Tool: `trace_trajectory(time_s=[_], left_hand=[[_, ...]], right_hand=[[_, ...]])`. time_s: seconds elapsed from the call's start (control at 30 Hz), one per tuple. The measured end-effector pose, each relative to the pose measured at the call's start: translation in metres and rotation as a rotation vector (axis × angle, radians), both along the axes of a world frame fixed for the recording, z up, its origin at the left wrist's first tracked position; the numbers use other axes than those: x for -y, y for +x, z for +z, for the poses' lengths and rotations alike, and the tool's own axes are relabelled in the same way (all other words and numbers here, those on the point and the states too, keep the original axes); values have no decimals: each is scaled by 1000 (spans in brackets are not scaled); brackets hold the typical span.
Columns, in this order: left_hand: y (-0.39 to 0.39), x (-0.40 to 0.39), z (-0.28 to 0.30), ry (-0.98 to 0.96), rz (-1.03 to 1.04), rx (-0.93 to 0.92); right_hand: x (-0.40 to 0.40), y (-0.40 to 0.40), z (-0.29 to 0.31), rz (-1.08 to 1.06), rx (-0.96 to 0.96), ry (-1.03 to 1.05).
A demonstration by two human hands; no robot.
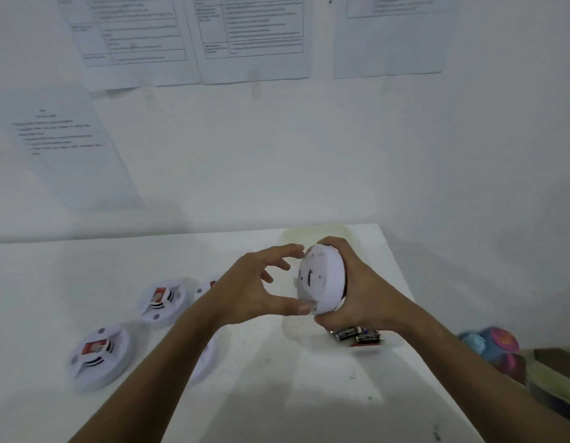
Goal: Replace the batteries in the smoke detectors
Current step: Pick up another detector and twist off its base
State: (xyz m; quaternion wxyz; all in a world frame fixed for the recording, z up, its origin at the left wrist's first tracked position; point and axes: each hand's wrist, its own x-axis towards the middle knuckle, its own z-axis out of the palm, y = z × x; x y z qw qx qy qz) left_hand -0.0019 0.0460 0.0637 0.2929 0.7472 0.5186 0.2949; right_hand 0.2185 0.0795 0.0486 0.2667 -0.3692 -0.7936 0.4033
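Head view looks down on a white bench (277,378) set against a white wall hung with printed sheets (251,36). Right of centre, held above the bench, a round white smoke detector (322,279) stands on edge, its flat face turned toward the left of the frame and its disc nearly upright. The right hand (357,292) grips it from behind, fingers curled over the top rim and under the bottom rim. The left hand (254,289) is spread wide beside it: its thumb presses the lower edge of the detector's face, while the fingertips reach toward the top rim, whether touching cannot be told.

At lower left of the frame two more detectors (101,353) (162,300) lie flat on the bench, each with a red patch near its middle. Two others are partly hidden behind the left forearm. Below the right hand, small dark batteries (357,335) lie on the bench. At the right edge, blurred, sits something colourful (497,346).
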Motion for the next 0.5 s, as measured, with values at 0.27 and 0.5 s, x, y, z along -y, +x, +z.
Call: trace_trajectory(time_s=[0.27,0.5], left_hand=[[28,-2,3,-1,-51,-62],[24,-4,7,29,-73,-75]], right_hand=[[-1,33,-2,65,-275,-134],[-5,32,-7,-24,-148,19]])
